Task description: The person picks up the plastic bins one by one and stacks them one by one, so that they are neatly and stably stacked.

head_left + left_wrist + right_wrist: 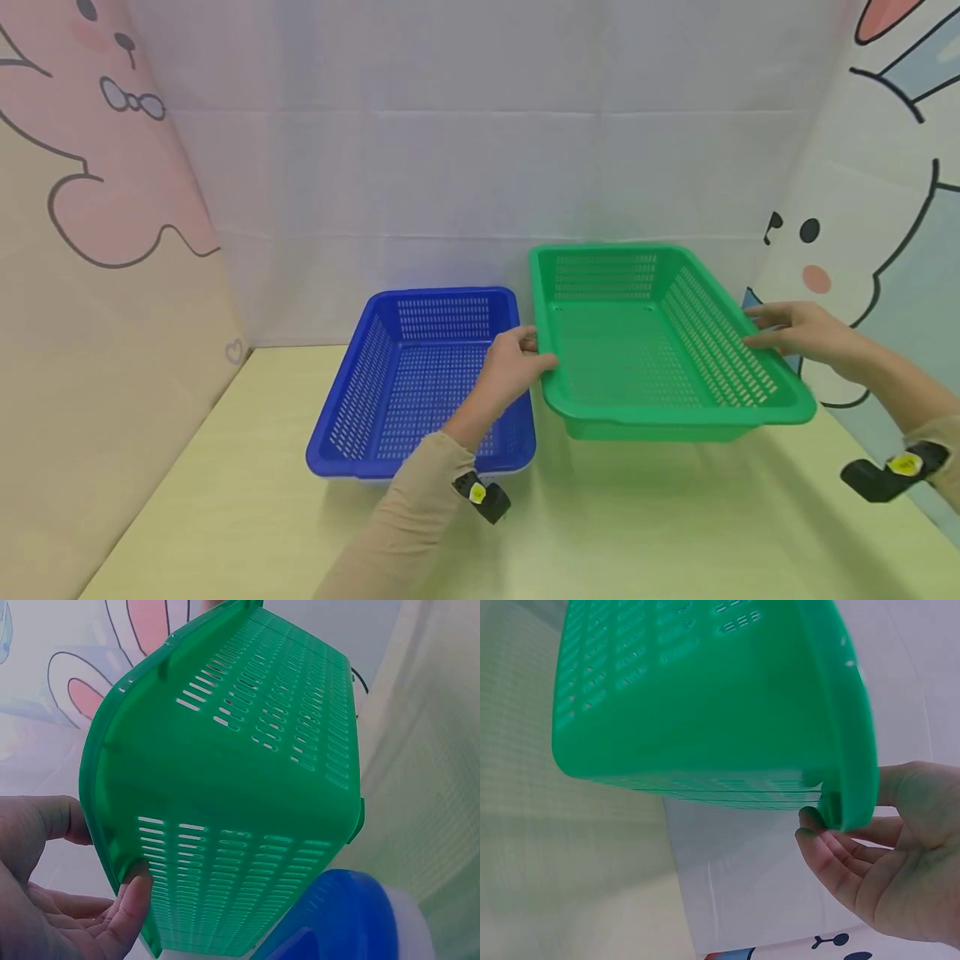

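Note:
A green perforated plastic basket [607, 350] is held in the air above the right part of the table, its inside bare. My left hand [513, 367] pinches its left rim, thumb on top and fingers curled beneath, as the left wrist view shows with the hand [71, 885] at the rim. On the opposite side my right hand [806, 333] grips the right rim; in the right wrist view that hand's fingers [832, 862] curl under the edge. A blue perforated basket [442, 383] stands on the table to the left, partly hidden behind my left forearm.
The pale yellow table [225, 500] carries the blue basket, which has a whitish base under its front edge. A white cloth wall [450, 167] closes off the back. Cartoon-printed panels [120, 183] stand at both sides, the right one close to my right hand.

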Available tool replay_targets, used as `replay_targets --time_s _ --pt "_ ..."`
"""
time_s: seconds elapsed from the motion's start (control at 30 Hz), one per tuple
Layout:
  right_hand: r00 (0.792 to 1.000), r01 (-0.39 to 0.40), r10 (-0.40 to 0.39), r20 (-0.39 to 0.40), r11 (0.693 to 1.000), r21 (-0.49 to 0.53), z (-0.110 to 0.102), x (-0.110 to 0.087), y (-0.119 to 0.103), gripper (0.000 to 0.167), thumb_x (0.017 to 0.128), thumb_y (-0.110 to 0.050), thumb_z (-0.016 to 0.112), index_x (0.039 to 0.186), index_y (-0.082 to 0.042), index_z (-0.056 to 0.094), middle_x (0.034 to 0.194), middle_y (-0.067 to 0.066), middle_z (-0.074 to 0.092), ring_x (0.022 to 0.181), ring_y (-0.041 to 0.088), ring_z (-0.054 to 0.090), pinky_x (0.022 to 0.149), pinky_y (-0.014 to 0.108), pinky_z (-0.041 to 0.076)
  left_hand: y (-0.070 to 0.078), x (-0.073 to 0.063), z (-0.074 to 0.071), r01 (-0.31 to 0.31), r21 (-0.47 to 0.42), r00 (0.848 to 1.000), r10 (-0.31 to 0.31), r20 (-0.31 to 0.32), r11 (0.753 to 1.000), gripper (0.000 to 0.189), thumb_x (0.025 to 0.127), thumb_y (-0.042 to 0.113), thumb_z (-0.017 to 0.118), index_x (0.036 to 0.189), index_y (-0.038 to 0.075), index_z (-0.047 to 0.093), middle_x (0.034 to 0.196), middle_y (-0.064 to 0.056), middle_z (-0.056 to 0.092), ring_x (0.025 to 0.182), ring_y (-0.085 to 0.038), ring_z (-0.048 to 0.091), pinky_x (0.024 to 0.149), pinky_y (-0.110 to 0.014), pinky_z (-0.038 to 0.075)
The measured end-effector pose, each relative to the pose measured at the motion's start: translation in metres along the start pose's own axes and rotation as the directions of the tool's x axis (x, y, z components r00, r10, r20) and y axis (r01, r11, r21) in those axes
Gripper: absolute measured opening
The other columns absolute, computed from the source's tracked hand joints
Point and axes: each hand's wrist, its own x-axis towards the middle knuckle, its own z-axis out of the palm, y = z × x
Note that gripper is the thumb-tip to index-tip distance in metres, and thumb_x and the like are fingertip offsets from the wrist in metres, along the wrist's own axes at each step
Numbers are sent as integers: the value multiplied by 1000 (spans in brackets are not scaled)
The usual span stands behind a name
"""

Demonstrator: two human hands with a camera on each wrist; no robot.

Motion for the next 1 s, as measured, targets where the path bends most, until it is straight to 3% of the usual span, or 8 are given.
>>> replay_targets --time_s 0.27,0.47,0.7,1.0 --pt "1000 4 -4 -5 1000 30 -3 1 -17 64 93 -25 52 136 14 25 130 38 33 107 46 47 79 45 49 5 -4 -18 -33 -27 999 33 -10 999 57 79 1 57 134 -3 40 111 -19 58 96 -25 60 74 -30 53" --pt "1000 9 -7 -23 999 51 -2 4 -30 65 93 -27 52 137 12 24 131 36 33 104 41 49 75 36 50 9 -7 -30 -38 -37 999 36 -37 999 58 79 1 55 135 -1 39 112 -18 58 95 -24 60 73 -30 53" --pt "999 14 -10 -34 993 114 5 8 -44 68 93 -30 52 140 8 21 132 35 33 111 47 43 88 54 40 10 -10 -46 -35 -30 996 32 -78 999 57 80 2 54 135 1 40 111 -16 58 96 -23 59 74 -30 53" --pt "999 4 5 -44 983 182 13 11 -64 71 91 -33 53 142 3 19 137 32 29 117 46 38 93 54 37 7 -17 -67 -46 -27 995 43 -92 999 57 79 3 53 134 1 40 111 -15 59 98 -22 58 77 -32 51"
